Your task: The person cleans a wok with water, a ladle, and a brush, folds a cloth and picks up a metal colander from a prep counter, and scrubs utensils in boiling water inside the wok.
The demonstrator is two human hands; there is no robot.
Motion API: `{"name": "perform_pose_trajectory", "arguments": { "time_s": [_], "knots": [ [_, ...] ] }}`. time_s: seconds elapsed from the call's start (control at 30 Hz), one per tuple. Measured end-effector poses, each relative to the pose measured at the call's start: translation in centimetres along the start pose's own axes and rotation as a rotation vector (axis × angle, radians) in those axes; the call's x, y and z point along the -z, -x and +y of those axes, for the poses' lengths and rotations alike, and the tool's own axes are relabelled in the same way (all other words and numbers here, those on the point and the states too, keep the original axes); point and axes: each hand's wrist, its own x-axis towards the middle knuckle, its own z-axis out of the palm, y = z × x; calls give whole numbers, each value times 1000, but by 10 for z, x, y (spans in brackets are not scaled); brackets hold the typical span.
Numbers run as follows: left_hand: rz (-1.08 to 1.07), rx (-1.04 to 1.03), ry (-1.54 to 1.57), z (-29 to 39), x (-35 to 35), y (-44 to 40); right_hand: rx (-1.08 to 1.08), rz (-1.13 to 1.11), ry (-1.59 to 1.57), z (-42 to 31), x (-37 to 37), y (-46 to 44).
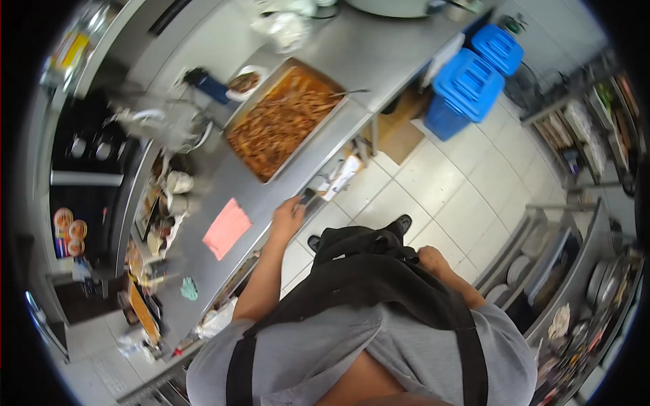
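Observation:
My left hand point(289, 216) is at the front edge of the steel counter point(264, 215), its fingers loosely bent and apart, with no held thing visible. Just beyond its fingertips, below the counter top, are a small dark item and a white box-like thing point(345, 176). On the counter, a large metal tray point(309, 143) holds sliced meat point(281, 125) in reddish sauce, with a utensil handle point(355, 91) over its right rim. A folded pink cloth point(227, 229) lies nearer me. My right hand point(433, 258) is curled beside my black apron point(379, 271); its palm is hidden.
Two blue lidded bins point(467, 88) stand on the tiled floor past the counter's end. Shelving with plates point(518, 271) is to the right. A white bowl point(247, 82) sits behind the tray. A green cloth point(189, 289) lies on the counter at left.

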Motion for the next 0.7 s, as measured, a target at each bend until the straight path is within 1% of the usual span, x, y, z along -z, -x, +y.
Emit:
{"name": "perform_pose_trajectory", "arguments": {
  "time_s": [0.03, 0.07, 0.1, 0.13, 0.2, 0.23, 0.27, 0.33, 0.4, 0.43, 0.47, 0.53, 0.6, 0.67, 0.7],
  "knots": [
    [-174, -61, 26, 40, -20, -13, -38, 20, -36, 19, -2, 21],
    [-225, -124, 29, 57, -49, -25, -158, 44, -102, 39, -3, 46],
    [-398, -221, -33, 70, -85, -39, -296, 77, -182, 59, -7, 74],
    [-579, -346, -105, 93, -119, -55, -385, 121, -245, 79, -13, 91],
    [-723, -469, -197, 145, -170, -77, -549, 354, -429, 108, -23, 124],
    [-773, -500, -226, 176, -192, -83, -592, 588, -537, 126, -42, 132],
    [-817, -525, -264, 207, -213, -89, -690, 681, -620, 137, -49, 141],
    [-927, -586, -275, 247, -262, -103, -876, 768, -743, 144, -54, 160],
    [-1050, -642, -400, 291, -302, -106, -902, 885, -862, 148, -52, 178],
    [-1097, -705, -491, 313, -320, -108, -913, 928, -919, 147, -50, 186],
    [-1118, -741, -498, 334, -338, -109, -946, 947, -936, 144, -49, 196],
    [-1197, -845, -662, 375, -376, -108, -1006, 1039, -1091, 138, -48, 213],
    [-1223, -867, -663, 422, -420, -98, -1112, 1087, -1178, 142, -79, 219],
    [-1285, -923, -352, 466, -476, -94, -1264, 1097, -1205, 148, -106, 225],
    [-1422, -527, -162, 499, -496, -79, -1327, 974, -1198, 155, -133, 220]
  ]
}}
